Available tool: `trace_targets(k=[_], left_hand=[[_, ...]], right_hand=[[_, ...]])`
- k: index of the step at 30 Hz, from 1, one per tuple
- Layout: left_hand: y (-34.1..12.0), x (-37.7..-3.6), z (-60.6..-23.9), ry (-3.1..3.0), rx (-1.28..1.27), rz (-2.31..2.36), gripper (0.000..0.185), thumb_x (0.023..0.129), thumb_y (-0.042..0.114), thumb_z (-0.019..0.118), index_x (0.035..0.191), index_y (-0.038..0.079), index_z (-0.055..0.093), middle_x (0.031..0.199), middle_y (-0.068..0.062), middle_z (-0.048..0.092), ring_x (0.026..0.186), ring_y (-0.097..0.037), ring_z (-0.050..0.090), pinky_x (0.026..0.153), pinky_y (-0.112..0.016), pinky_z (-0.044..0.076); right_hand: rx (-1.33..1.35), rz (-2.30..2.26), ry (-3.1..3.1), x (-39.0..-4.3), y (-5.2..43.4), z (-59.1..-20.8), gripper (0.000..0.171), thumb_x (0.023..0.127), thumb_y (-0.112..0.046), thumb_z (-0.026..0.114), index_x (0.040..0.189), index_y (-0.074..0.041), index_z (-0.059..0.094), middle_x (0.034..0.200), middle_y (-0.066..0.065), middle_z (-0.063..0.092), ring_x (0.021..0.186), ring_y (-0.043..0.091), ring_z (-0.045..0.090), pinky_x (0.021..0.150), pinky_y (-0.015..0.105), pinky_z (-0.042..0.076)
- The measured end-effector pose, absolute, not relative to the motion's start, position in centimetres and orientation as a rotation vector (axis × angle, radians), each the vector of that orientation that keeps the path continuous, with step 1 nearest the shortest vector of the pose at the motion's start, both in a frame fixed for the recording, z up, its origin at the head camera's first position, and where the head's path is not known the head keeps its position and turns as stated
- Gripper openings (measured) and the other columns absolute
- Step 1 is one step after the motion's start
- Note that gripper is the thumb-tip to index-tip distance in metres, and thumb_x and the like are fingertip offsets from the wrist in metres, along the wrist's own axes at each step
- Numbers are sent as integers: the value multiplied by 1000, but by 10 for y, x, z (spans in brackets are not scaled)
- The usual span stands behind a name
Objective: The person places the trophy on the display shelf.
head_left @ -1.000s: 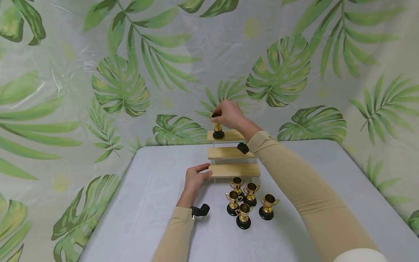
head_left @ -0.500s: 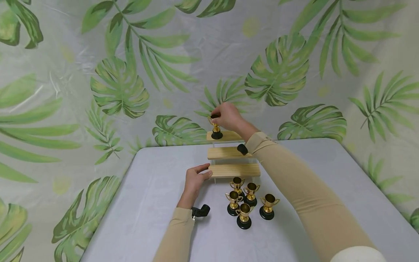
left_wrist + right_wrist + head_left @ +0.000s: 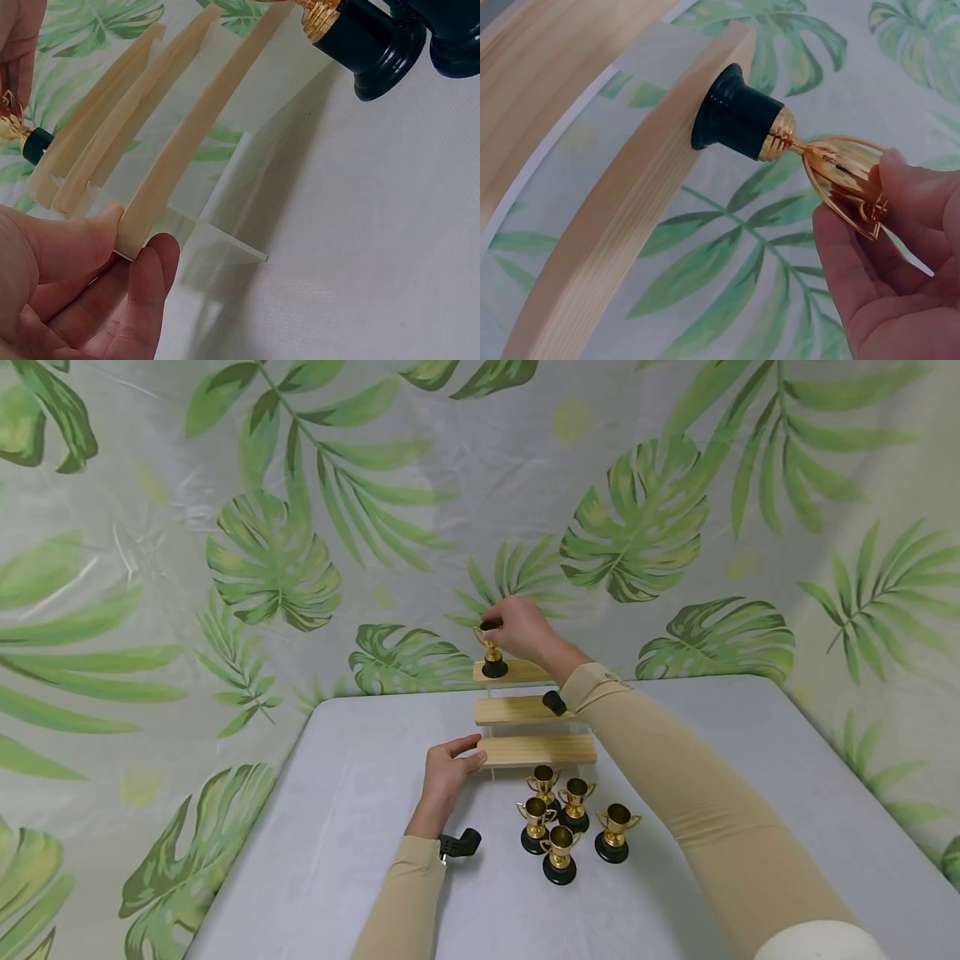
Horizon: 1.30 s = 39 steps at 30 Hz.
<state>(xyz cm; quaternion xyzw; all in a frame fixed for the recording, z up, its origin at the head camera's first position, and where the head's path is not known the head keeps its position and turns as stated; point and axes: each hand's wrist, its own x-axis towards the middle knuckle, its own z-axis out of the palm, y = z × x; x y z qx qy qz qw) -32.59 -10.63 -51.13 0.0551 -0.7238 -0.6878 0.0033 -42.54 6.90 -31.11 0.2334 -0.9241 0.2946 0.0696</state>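
A gold trophy cup with a black base (image 3: 739,116) stands on the top wooden shelf (image 3: 528,672), near its left end. My right hand (image 3: 521,627) pinches the cup by its rim and handle between thumb and fingers. Down at the lowest shelf board (image 3: 536,750), my left hand (image 3: 445,772) grips the left end, thumb on top and fingers beneath, as the left wrist view shows. The middle board (image 3: 513,710) lies between the two, on the same three-tier stand with clear side supports (image 3: 232,240).
Several more gold trophy cups stand in front of the stand, one (image 3: 559,856) nearest me and another (image 3: 615,833) apart at the right. A white cloth covers the table (image 3: 360,793). Behind it hangs a leaf-patterned sheet (image 3: 465,460).
The right hand and its trophy cup have shifted slightly left along the top shelf. My left hand keeps its grip on the lowest board.
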Motion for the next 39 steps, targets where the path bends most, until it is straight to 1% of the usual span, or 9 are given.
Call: trace_targets(k=[8,14,16,20,22,26,29,34,39], left_hand=[[-106,-326,-509,-2272,156,-2157,35,85,1,79,120,4,74,126,-12,67,100,-18,68,79,-26,58],[-105,-327,-509,-2276,143,-2142,36,84,1,80,119,3,74,124,-14,68,100,-18,68,78,-25,58],[-105,-327,-510,-2278,134,-2137,37,84,2,80,120,2,74,125,-15,67,103,-20,67,78,-25,58],[-104,-327,-510,-2294,131,-2119,37,84,3,80,121,2,73,125,-15,67,110,-22,64,79,-24,57],[-104,-326,-510,-2297,135,-2118,38,84,3,80,121,2,73,125,-15,67,111,-22,64,80,-24,57],[-105,-326,-510,-2304,139,-2118,39,85,2,79,123,1,72,127,-15,66,105,-19,66,79,-25,57],[-106,-325,-509,-2310,142,-2107,39,85,2,79,124,1,71,128,-15,66,100,-17,68,79,-25,58],[-106,-325,-509,-2299,135,-2111,40,85,1,79,123,0,71,127,-17,66,98,-16,68,77,-25,58],[-106,-325,-511,-2279,135,-2125,39,84,-1,79,122,-1,72,126,-18,66,96,-16,68,75,-24,58]], right_hand=[[683,842,-2779,-423,70,-307,38,97,-19,70,132,-6,67,120,9,69,102,21,64,85,37,55],[684,815,-2780,-421,74,-306,48,95,-25,72,138,-6,62,125,12,67,109,26,62,88,42,54],[679,817,-2784,-420,75,-305,51,94,-27,73,139,-7,61,127,14,65,111,27,61,87,43,54],[672,816,-2797,-419,77,-304,53,93,-28,74,141,-8,60,127,15,65,109,28,61,82,42,54],[669,818,-2801,-418,78,-304,54,93,-29,74,141,-9,60,127,15,64,106,28,62,81,41,54],[675,814,-2805,-416,80,-302,56,92,-29,76,142,-10,59,130,16,63,108,28,61,81,42,54],[680,812,-2808,-415,82,-300,58,91,-28,76,143,-11,57,132,17,61,113,29,59,84,43,54],[687,768,-2817,-410,87,-295,62,91,-28,77,145,-9,55,134,18,60,118,30,57,89,45,53],[709,711,-2807,-403,93,-289,60,91,-28,76,145,-9,55,136,14,60,119,28,58,91,45,52]])
